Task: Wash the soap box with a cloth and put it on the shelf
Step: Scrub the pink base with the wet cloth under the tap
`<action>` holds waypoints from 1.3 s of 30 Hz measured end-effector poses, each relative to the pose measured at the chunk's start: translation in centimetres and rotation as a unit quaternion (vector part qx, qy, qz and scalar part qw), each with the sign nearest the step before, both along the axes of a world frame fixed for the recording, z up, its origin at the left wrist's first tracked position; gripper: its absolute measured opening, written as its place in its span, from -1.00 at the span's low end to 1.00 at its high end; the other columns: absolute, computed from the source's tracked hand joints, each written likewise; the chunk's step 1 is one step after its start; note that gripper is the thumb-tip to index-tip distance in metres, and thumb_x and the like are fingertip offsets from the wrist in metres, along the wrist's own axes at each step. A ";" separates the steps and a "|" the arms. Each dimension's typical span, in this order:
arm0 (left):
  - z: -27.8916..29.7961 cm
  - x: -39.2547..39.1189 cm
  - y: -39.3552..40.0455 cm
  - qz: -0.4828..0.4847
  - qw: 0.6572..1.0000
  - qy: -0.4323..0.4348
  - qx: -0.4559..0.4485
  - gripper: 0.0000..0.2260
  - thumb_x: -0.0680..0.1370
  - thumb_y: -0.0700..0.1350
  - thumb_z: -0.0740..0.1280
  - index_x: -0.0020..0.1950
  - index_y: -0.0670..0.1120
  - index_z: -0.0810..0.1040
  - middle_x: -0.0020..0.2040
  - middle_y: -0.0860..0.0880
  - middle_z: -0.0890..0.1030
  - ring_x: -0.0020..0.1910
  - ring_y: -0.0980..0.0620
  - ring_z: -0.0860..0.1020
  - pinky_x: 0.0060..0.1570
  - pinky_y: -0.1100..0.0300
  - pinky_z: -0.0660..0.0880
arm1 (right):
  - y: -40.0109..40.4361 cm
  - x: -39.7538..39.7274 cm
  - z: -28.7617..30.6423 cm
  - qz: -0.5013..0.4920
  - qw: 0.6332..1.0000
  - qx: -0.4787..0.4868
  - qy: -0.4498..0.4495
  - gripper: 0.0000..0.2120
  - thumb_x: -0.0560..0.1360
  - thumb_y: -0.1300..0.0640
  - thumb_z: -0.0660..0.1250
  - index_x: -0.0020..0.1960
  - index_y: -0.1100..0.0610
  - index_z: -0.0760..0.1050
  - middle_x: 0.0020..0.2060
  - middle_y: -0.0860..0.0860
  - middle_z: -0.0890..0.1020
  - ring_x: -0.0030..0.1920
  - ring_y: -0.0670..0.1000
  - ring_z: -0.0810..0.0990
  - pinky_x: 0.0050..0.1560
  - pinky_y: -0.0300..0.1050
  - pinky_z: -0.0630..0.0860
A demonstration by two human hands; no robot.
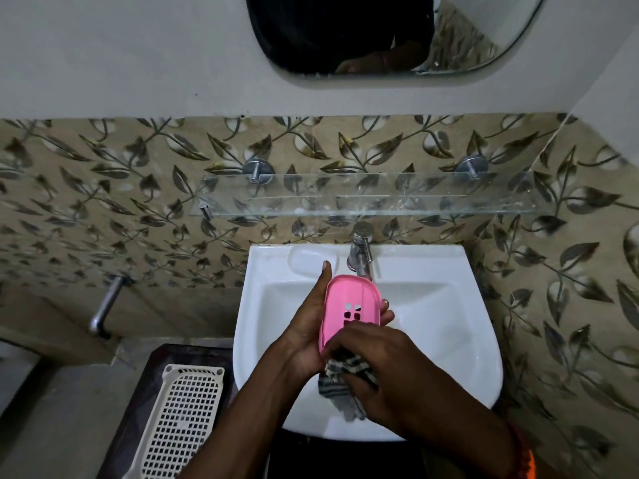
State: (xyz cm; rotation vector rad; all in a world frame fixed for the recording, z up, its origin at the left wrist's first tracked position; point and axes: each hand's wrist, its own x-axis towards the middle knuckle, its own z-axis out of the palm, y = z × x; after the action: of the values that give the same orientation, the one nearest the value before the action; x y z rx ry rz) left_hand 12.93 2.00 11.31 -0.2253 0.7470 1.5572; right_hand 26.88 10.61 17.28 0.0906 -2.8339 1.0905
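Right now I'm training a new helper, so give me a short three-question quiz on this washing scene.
1. True or false: the soap box sits on the shelf.
2. Which hand holds the cloth? A left hand B right hand
3. Fill in: the soap box is held over the ____.

Key: 1 false; 2 B; 3 sink.

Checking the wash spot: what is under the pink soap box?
The left hand cups the soap box from below, over the white sink. The right hand presses a striped cloth on its near end. The drain is hidden.
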 end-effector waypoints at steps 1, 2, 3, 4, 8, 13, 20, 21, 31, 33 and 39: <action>0.0 0.0 -0.1 -0.005 1.000 0.001 -0.003 -0.25 0.49 0.42 0.37 0.19 -0.27 0.71 0.17 -0.30 0.69 0.23 -0.25 0.62 0.41 -0.11 0.46 | 0.0 0.1 -0.2 0.007 1.000 0.005 0.002 -0.78 0.48 0.27 0.43 0.08 0.05 0.56 -0.01 -0.07 0.60 -0.02 -0.09 0.54 -0.02 -0.35 0.43; 0.0 0.0 -0.1 -0.016 1.000 0.004 -0.006 -0.24 0.47 0.43 0.38 0.21 -0.27 0.70 0.18 -0.30 0.68 0.25 -0.24 0.61 0.38 -0.09 0.49 | 0.1 0.1 -0.3 0.011 1.000 0.009 0.006 -0.79 0.50 0.25 0.42 0.09 0.04 0.54 0.00 -0.07 0.57 -0.02 -0.08 0.53 -0.03 -0.31 0.44; 0.1 0.1 -0.2 -0.029 0.999 0.008 -0.009 -0.20 0.45 0.45 0.40 0.24 -0.28 0.68 0.19 -0.28 0.67 0.26 -0.21 0.60 0.39 -0.06 0.49 | 0.1 0.0 -0.3 0.015 1.000 0.017 0.010 -0.78 0.51 0.22 0.41 0.10 0.01 0.51 0.02 -0.08 0.54 -0.02 -0.09 0.51 -0.04 -0.31 0.42; 0.3 0.1 -0.2 -0.042 0.999 0.013 -0.013 -0.16 0.42 0.46 0.41 0.28 -0.29 0.64 0.22 -0.25 0.65 0.30 -0.18 0.57 0.43 -0.02 0.45 | 0.2 -0.1 -0.4 0.021 0.999 0.027 0.016 -0.76 0.51 0.20 0.40 0.12 -0.02 0.49 0.03 -0.08 0.51 -0.01 -0.11 0.48 -0.04 -0.33 0.39; 0.0 -0.2 -0.4 -0.042 0.998 0.043 -0.031 -0.20 0.40 0.50 0.40 0.24 -0.18 0.67 0.16 -0.17 0.67 0.17 -0.14 0.64 0.25 0.03 0.55 | 1.5 -1.1 -0.4 0.005 1.000 0.015 0.016 -0.73 0.44 0.23 0.49 0.07 0.01 0.54 -0.02 -0.05 0.55 -0.05 -0.06 0.53 -0.07 -0.24 0.45; -1.2 0.7 -0.1 -0.028 0.998 0.039 -0.048 -0.30 0.46 0.50 0.30 0.03 -0.12 0.77 -0.03 -0.19 0.75 -0.10 -0.14 0.73 -0.04 0.07 0.66 | 3.9 -2.3 -0.5 -0.101 0.992 -0.008 0.079 -0.78 0.41 0.38 0.51 -0.03 0.16 0.59 -0.14 0.02 0.63 -0.12 -0.05 0.61 -0.06 -0.25 0.55; -1.2 -0.1 -0.2 -0.028 0.998 0.006 -0.062 -0.21 0.42 0.48 0.38 0.05 -0.30 0.72 0.04 -0.27 0.69 0.03 -0.20 0.68 0.13 -0.05 0.59 | 0.1 0.4 -1.7 -0.017 0.997 -0.017 0.070 -0.72 0.38 0.32 0.53 0.00 0.05 0.60 -0.10 -0.08 0.69 -0.08 -0.07 0.65 -0.04 -0.21 0.55; -1.3 0.2 0.0 -0.027 0.998 0.009 -0.062 -0.20 0.43 0.48 0.37 0.08 -0.29 0.71 0.04 -0.26 0.70 0.01 -0.20 0.69 0.09 -0.03 0.61 | 0.5 0.1 -1.6 -0.028 0.997 -0.008 0.076 -0.71 0.37 0.35 0.52 0.01 0.07 0.62 -0.09 -0.06 0.70 -0.06 -0.03 0.67 -0.03 -0.19 0.55; 0.0 0.2 -0.3 -0.022 0.998 0.010 -0.060 -0.15 0.42 0.49 0.38 0.17 -0.32 0.65 0.07 -0.29 0.67 0.09 -0.22 0.63 0.22 -0.07 0.53 | 0.3 1.4 -1.9 -0.016 0.997 -0.048 0.050 -0.60 0.53 0.18 0.39 0.28 -0.14 0.43 0.08 -0.07 0.62 0.07 -0.08 0.60 0.05 -0.24 0.55; 0.3 0.3 -0.3 -0.037 0.998 0.007 -0.053 -0.13 0.42 0.49 0.37 0.22 -0.32 0.60 0.09 -0.28 0.65 0.09 -0.21 0.62 0.20 -0.05 0.54 | 0.5 2.1 -2.3 0.012 0.999 -0.021 0.033 -0.56 0.59 0.14 0.30 0.36 -0.22 0.29 0.12 -0.04 0.55 0.06 -0.04 0.57 0.04 -0.17 0.56; 0.6 0.8 -0.1 -0.063 0.997 -0.002 -0.046 -0.32 0.48 0.45 0.33 0.02 -0.20 0.71 -0.13 -0.19 0.71 -0.13 -0.14 0.70 -0.03 0.07 0.65 | 2.3 1.0 -1.8 -0.016 0.997 0.014 0.068 -0.50 0.57 0.24 0.28 0.37 -0.17 0.27 0.16 -0.03 0.52 0.11 -0.03 0.57 0.10 -0.18 0.53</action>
State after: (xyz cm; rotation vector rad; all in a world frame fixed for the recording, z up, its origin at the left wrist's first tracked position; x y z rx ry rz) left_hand 13.75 1.86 11.95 -0.2435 0.8155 1.4037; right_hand 27.90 12.95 15.48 0.1154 -2.7201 0.9986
